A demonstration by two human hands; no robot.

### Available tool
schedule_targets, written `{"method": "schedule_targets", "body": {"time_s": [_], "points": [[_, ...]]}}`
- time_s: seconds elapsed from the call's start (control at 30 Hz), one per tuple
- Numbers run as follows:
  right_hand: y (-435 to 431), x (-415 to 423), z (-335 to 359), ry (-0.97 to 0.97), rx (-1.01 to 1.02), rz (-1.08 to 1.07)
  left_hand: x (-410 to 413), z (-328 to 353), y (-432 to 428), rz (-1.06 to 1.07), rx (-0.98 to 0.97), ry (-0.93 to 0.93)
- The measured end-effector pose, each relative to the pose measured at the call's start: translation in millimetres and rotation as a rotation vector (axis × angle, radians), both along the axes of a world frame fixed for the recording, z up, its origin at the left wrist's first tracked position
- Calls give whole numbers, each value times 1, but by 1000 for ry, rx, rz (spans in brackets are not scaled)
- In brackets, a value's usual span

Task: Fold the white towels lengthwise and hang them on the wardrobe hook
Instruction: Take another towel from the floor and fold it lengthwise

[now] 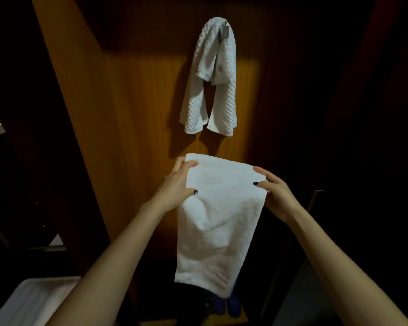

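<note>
Head view, facing a wooden wardrobe panel (139,102) in dim light.

- Metal hook (224,31) is sitting high on the panel.
- Quilted white towel (198,102) is draping over the hook. Both ends are hanging straight down below it and finishing at roughly the same level.
- Smaller white cloth (222,69) with a pale flower motif is also hanging from the hook. It is lying over the quilted towel and ending well above that towel's ends.
- Plain white towel (217,220) is being held up below the hook, beneath the quilted towel's ends and apart from them. Its top edge is stretching between the two hands, and the rest is hanging loose as a long narrow band.
- Left hand (177,182): the grip is pinching the towel's upper left corner, thumb lying on the near face, fingers curling over the top edge.
- Right hand (275,194): the grip is closing on the towel's right edge, thumb pressing the near face, fingers wrapping behind.
- White bin (33,300) is showing far below and left of the hook.
- Dark blue shoes (231,307) are sitting on the floor far below the hook, partly hidden behind the held towel's lower end.
</note>
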State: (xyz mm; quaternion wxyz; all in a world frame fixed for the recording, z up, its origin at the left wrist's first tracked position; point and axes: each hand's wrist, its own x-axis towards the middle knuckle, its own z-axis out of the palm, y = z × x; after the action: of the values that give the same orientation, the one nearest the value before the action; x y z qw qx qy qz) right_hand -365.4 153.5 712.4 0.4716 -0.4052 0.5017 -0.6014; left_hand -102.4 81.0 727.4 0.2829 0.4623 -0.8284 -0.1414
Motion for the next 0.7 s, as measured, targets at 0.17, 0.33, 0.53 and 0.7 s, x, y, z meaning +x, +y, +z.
{"method": "schedule_targets", "body": {"time_s": [0.17,0.33,0.53,0.7], "points": [[5,5,3,459,35,-71,-7,-12,5,-47,89,125],[11,28,23,883,-36,-43,-20,-18,15,-113,63,281],[13,65,37,816,-135,107,-47,-10,30,-214,139,504],[23,77,52,380,-79,329,-47,-8,38,-299,263,736]]}}
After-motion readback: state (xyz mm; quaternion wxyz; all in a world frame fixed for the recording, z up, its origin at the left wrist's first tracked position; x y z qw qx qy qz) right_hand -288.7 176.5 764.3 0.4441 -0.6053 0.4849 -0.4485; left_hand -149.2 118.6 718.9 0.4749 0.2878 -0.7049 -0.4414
